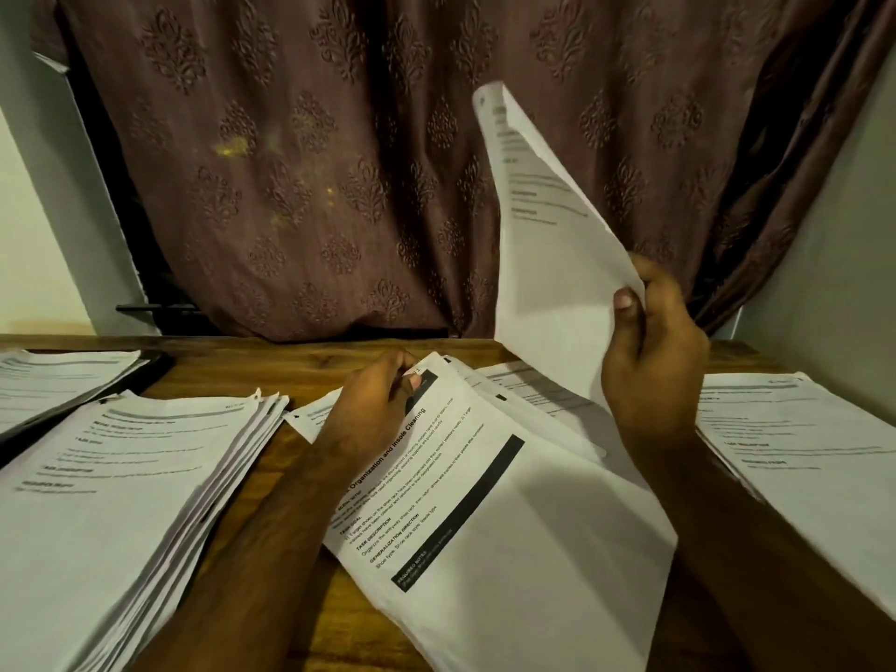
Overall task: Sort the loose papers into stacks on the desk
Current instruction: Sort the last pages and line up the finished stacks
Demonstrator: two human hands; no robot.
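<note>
The lifted sheet [548, 244] stands almost upright above the middle of the wooden desk [310, 618], its top corner curling forward in front of the brown curtain [315, 162]. The right hand [652, 351] holds this sheet by its right edge, with the thumb pressed on the front side and the other fingers behind the paper. Under it lies the loose pile [489, 516] of printed pages, turned at an angle; the top page shows a title about insole cleaning and a black bar. The left hand [376, 405] rests on the far corner of this pile and pinches the corner of the top pages between thumb and fingers.

To the left of the pile there is a thick left stack [111, 492] (its edges are a little uneven), lying close beside the left forearm. Behind it, at the far left, another far-left stack [53, 380] lies on a dark tray [145, 375]. On the right side of the desk a right stack [800, 453] lies, partly covered by the right forearm. Pale walls [824, 235] stand at both sides of the curtain.
</note>
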